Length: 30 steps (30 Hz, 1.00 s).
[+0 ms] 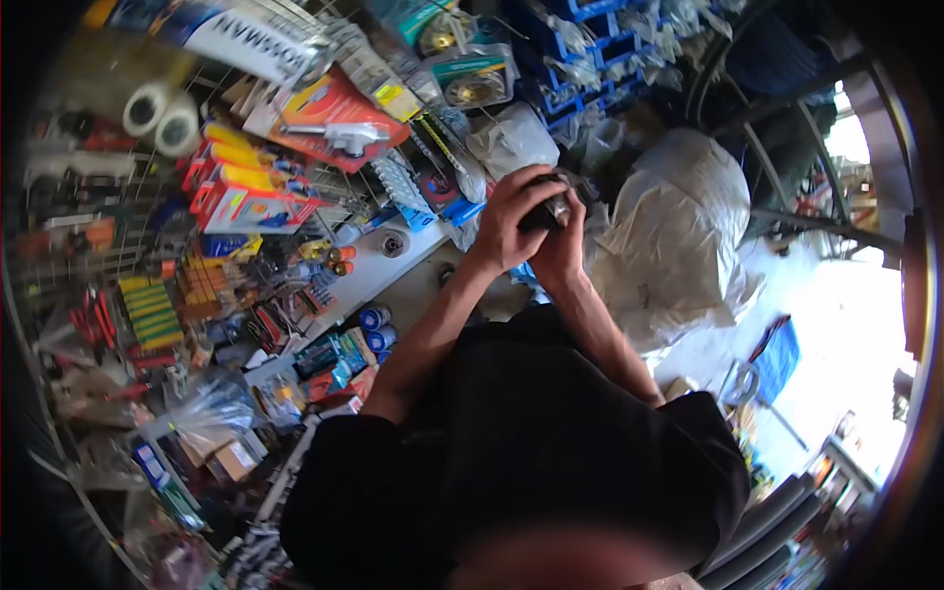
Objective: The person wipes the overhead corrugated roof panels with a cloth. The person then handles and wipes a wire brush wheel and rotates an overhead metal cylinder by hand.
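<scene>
Black item (542,212), one, compact, with a shiny patch on its side; located just above the centre of the frame, raised between both hands, its exact kind too obscured by fingers to tell. Left hand (509,224), one: fingers curled over the item's top and left side, grip narrow and closed round it. Right hand (560,246), one: wrapped about the lower right side, likewise holding the item. Risks, as judged: the item hangs clear of the surface (366,278), so a loosened finger could let it drop past the edge; any small loose part could fall with it and be lost among the crowded stock. A swing of the left elbow could knock goods at the lower left, since they lie near that arm; a swing to the right could brush the pale sack (678,211). Counts follow. White rolls (178,132), upper left: two, side by side. Brass-part packs (474,81), top centre: two. Red pack (339,116) with a metal tool, upper left: one. Upright roll (392,243), on the surface, left of the hands: one. Blue cans (375,317), left of centre: at least two. Orange caps (344,253), beside the surface's edge: at least two. Striped sponge pack (151,313), left: one. Pale sack, right of centre: one. Blue bins (619,46), top: several, overlapped, not countable.
</scene>
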Each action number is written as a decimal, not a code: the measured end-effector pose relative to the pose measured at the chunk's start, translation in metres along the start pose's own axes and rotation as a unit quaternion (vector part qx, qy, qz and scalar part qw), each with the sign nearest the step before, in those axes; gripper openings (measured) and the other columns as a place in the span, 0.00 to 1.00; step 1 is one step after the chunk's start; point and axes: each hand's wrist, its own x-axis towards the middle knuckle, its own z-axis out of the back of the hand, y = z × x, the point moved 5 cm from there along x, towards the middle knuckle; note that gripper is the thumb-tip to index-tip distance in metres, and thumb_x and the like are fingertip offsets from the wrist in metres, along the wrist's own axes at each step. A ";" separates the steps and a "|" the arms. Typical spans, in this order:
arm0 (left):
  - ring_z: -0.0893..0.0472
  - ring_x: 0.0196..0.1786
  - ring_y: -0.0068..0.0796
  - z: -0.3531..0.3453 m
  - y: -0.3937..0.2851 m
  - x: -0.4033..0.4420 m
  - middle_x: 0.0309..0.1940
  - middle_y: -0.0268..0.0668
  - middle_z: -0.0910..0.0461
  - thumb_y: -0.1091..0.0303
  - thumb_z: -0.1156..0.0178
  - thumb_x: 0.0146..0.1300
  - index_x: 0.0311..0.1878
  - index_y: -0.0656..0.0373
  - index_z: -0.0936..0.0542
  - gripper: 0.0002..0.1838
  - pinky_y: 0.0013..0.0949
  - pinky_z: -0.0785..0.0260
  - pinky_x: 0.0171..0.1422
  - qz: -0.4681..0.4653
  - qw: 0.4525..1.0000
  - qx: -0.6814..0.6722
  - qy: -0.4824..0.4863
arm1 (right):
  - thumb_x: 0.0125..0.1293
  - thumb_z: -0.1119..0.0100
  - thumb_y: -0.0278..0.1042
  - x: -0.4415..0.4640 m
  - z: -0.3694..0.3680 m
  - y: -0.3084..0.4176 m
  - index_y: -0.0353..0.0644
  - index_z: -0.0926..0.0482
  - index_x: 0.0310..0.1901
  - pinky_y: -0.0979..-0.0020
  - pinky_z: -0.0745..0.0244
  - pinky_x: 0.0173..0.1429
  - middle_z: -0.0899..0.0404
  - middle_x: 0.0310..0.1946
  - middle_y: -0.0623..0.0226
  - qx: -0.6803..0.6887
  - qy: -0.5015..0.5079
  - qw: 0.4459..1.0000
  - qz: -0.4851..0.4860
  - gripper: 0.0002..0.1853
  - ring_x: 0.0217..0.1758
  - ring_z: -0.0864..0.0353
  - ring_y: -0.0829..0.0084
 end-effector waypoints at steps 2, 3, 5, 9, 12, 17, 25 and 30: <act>0.22 0.67 0.49 0.001 -0.003 -0.002 0.67 0.44 0.24 0.75 0.31 0.60 0.61 0.53 0.18 0.24 0.44 0.28 0.70 -0.035 0.999 -0.025 0.003 | 0.74 0.48 0.65 -0.003 0.005 0.009 0.49 0.27 0.67 0.63 0.31 0.72 0.23 0.63 0.66 0.063 0.032 0.997 0.009 0.32 0.67 0.24 0.67; 0.23 0.69 0.49 0.007 -0.010 -0.003 0.68 0.44 0.25 0.73 0.30 0.61 0.63 0.52 0.19 0.25 0.45 0.28 0.72 -0.052 0.998 -0.042 0.001 | 0.75 0.48 0.63 -0.017 -0.012 0.016 0.49 0.26 0.66 0.61 0.30 0.72 0.23 0.64 0.68 0.057 0.075 0.995 0.029 0.30 0.68 0.25 0.68; 0.24 0.71 0.49 0.016 -0.019 -0.013 0.69 0.43 0.25 0.73 0.31 0.65 0.64 0.52 0.19 0.24 0.45 0.28 0.72 -0.043 0.996 -0.073 -0.007 | 0.73 0.46 0.64 -0.040 -0.025 0.018 0.51 0.25 0.66 0.59 0.29 0.71 0.22 0.63 0.70 0.096 0.090 0.991 -0.023 0.30 0.68 0.24 0.68; 0.23 0.71 0.49 0.035 -0.037 -0.035 0.69 0.44 0.25 0.78 0.32 0.65 0.66 0.52 0.20 0.26 0.44 0.28 0.72 -0.021 0.995 -0.090 -0.042 | 0.72 0.43 0.65 -0.059 -0.029 0.011 0.52 0.27 0.69 0.58 0.27 0.70 0.23 0.65 0.72 0.022 0.091 0.995 -0.030 0.33 0.67 0.23 0.67; 0.23 0.70 0.48 0.050 -0.050 -0.050 0.68 0.45 0.25 0.78 0.33 0.66 0.65 0.56 0.20 0.24 0.44 0.29 0.72 0.012 0.994 -0.070 -0.086 | 0.68 0.31 0.48 -0.063 -0.025 0.017 0.41 0.36 0.71 0.63 0.24 0.66 0.25 0.63 0.59 -0.297 0.034 0.944 0.140 0.37 0.66 0.24 0.67; 0.22 0.68 0.46 0.074 -0.052 -0.055 0.65 0.47 0.22 0.76 0.34 0.67 0.64 0.60 0.20 0.22 0.42 0.31 0.73 0.025 0.984 -0.090 -0.150 | 0.52 0.18 0.38 -0.074 -0.076 0.023 0.34 0.37 0.72 0.61 0.29 0.70 0.29 0.63 0.53 -0.618 0.092 0.677 0.390 0.49 0.67 0.27 0.62; 0.21 0.66 0.33 0.116 -0.031 -0.065 0.59 0.42 0.16 0.80 0.37 0.67 0.60 0.63 0.19 0.18 0.37 0.32 0.73 0.093 0.914 -0.321 -0.229 | 0.75 0.50 0.63 -0.069 -0.107 0.009 0.46 0.33 0.73 0.50 0.26 0.70 0.25 0.65 0.61 -0.193 0.190 0.959 0.082 0.35 0.67 0.23 0.59; 0.22 0.64 0.26 0.119 -0.019 -0.067 0.58 0.38 0.17 0.73 0.39 0.74 0.62 0.62 0.20 0.15 0.33 0.33 0.72 0.170 0.921 -0.292 -0.195 | 0.74 0.49 0.64 -0.063 -0.090 -0.041 0.42 0.35 0.74 0.50 0.28 0.72 0.26 0.68 0.58 -0.230 0.211 0.949 -0.033 0.38 0.70 0.25 0.58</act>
